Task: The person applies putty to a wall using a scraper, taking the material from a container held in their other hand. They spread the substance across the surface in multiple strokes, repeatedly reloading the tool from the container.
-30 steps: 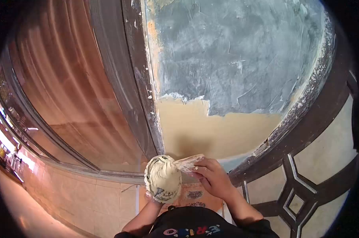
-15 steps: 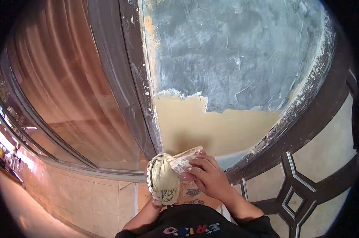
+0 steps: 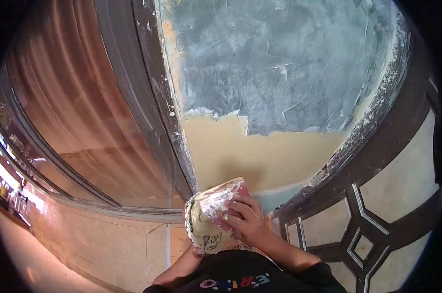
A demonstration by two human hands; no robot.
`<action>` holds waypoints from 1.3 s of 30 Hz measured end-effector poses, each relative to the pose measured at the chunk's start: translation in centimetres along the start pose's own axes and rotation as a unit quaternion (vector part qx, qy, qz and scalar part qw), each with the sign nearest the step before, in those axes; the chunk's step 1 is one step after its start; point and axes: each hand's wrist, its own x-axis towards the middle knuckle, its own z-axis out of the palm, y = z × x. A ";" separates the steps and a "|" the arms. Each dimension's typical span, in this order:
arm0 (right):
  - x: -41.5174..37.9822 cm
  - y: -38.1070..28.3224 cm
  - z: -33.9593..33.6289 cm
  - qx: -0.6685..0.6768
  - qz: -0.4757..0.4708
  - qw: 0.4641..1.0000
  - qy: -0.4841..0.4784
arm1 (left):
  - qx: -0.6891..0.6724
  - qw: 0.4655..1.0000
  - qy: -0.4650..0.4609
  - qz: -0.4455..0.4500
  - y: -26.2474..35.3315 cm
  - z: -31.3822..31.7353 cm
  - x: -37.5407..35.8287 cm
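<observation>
My right hand (image 3: 247, 222) grips a flat reddish putty spreader (image 3: 221, 195), its face smeared with white paste. The spreader is tilted over the mouth of a round tub (image 3: 188, 222) and covers part of it. Cream-coloured putty (image 3: 201, 227) fills the tub, and dark markings show near its lower side. Under the tub, my left hand (image 3: 197, 252) supports it; only a little of that hand shows, most of the fingers being hidden. Ahead is a wall panel (image 3: 279, 73), grey-blue above, with a smooth cream coat (image 3: 265, 161) across its lower part.
A dark wooden frame (image 3: 143, 97) spattered with white borders the panel on the left, beside glass with a brown curtain (image 3: 74, 97) behind it. To the right stands a dark-framed patterned door (image 3: 328, 222). Tiled floor (image 3: 108, 239) lies below.
My right hand has turned the spreader so that its broad, smeared face shows more, lower over the tub. The tub has shifted slightly right. The view has moved a little.
</observation>
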 end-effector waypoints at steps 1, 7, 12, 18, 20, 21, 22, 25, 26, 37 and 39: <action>-0.1 0.1 0.0 0.005 -0.017 1.000 0.013 | -0.005 1.000 -0.002 -0.001 -0.1 -0.7 -1.3; -0.7 3.0 -2.1 0.069 0.006 0.994 0.084 | -0.044 0.998 -0.031 -0.020 0.8 -1.5 -1.5; -3.6 10.3 -2.5 0.268 0.325 0.889 0.180 | -0.023 1.000 -0.011 -0.015 1.5 -0.4 -1.1; -1.5 12.3 -2.5 0.353 0.389 0.812 0.255 | -0.004 0.992 0.092 -0.091 1.2 -0.2 -1.5; -0.7 13.0 -2.0 0.353 0.381 0.818 0.248 | -0.019 0.993 0.081 -0.084 0.7 -0.5 -1.5; -0.3 13.1 -2.0 0.353 0.380 0.817 0.250 | -0.034 0.994 0.072 -0.077 0.5 -0.6 -1.3; 0.2 13.3 -2.0 0.361 0.381 0.814 0.250 | -0.022 0.996 0.050 -0.066 0.4 -0.5 -1.5; 0.6 14.4 -2.0 0.366 0.386 0.810 0.246 | -0.007 0.997 0.032 -0.074 0.6 0.1 -1.4; 0.6 14.8 -2.0 0.363 0.391 0.811 0.242 | -0.026 0.995 0.055 -0.083 0.2 -0.8 -1.4; -0.9 17.5 -4.4 0.341 0.386 0.805 0.293 | 0.020 0.994 0.072 -0.074 -0.2 -1.0 -1.2; -2.0 18.1 -6.0 0.342 0.407 0.766 0.362 | 0.017 0.996 0.063 -0.065 0.1 -0.7 -1.0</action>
